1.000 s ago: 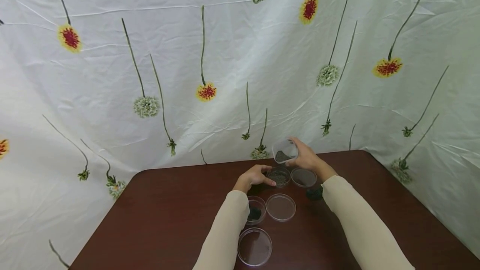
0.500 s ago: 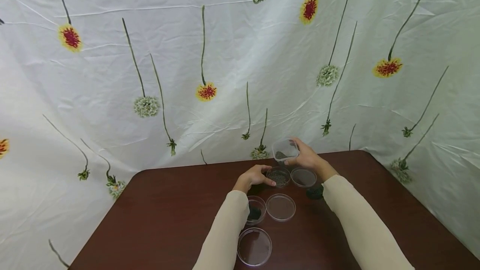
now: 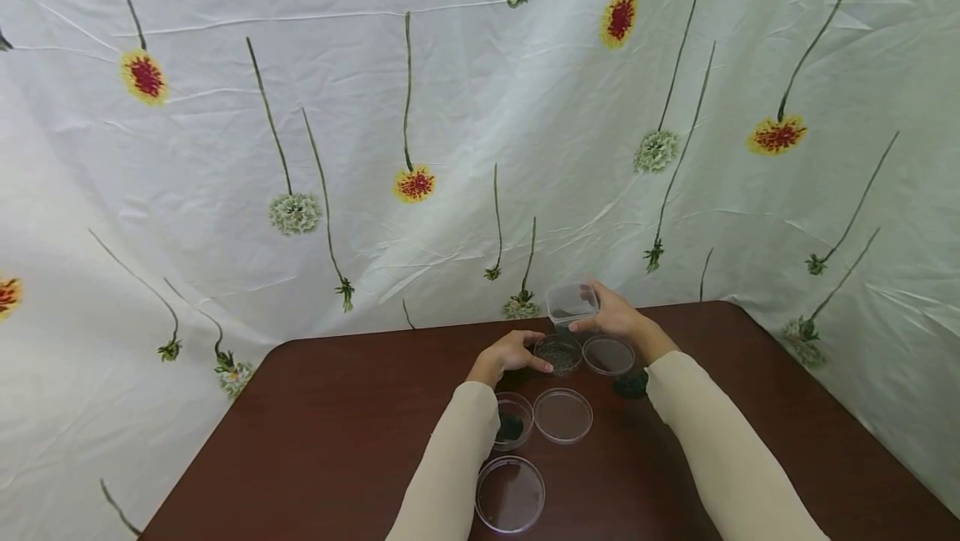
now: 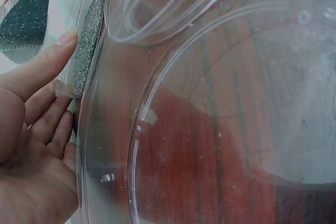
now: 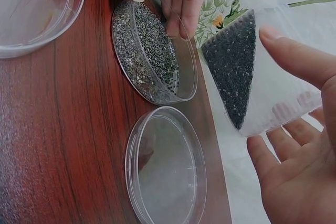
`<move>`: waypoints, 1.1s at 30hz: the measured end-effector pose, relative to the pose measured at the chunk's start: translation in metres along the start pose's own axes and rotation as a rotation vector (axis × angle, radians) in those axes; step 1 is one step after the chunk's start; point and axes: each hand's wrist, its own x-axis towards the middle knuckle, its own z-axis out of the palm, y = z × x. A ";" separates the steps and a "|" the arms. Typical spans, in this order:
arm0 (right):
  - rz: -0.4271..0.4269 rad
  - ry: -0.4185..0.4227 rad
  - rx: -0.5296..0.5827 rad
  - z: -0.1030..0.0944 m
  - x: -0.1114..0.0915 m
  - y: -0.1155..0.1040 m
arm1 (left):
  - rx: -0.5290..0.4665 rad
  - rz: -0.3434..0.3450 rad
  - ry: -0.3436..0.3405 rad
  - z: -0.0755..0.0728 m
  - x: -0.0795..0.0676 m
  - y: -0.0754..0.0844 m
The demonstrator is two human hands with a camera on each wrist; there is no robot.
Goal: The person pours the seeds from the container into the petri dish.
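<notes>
A small clear dish of grey-black seeds (image 3: pixel 557 353) (image 5: pixel 152 56) stands on the brown table (image 3: pixel 337 424). My left hand (image 3: pixel 510 353) (image 4: pixel 31 145) holds it by the rim, thumb on one side and fingers (image 5: pixel 178 3) on the other. Just above and behind the dish, my right hand (image 3: pixel 617 318) (image 5: pixel 299 145) grips a clear plastic container (image 3: pixel 572 303) (image 5: pixel 247 72) with dark seeds lying along its lower side. An empty clear lid (image 3: pixel 607 355) (image 5: pixel 165 166) lies right of the seed dish.
Nearer me lie a small dish with a dark clump (image 3: pixel 512 423), an empty dish (image 3: pixel 562 416) and another empty dish (image 3: pixel 510 493). A dark lump (image 3: pixel 630 385) sits by my right forearm. A flowered white sheet (image 3: pixel 450 107) hangs behind the table.
My right hand has tipped the container back from its pouring tilt to nearly level and drawn it slightly away from the seed dish. The left hand has stayed on the dish.
</notes>
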 end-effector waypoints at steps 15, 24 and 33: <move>0.065 -0.120 0.335 -0.003 -0.003 0.004 | -0.003 0.006 -0.007 0.000 0.000 -0.001; 0.057 -0.115 0.468 -0.004 -0.002 0.003 | -0.001 0.008 -0.001 -0.001 0.001 0.000; 0.064 -0.103 0.471 -0.005 -0.002 0.005 | 0.007 0.014 -0.006 -0.001 0.000 -0.001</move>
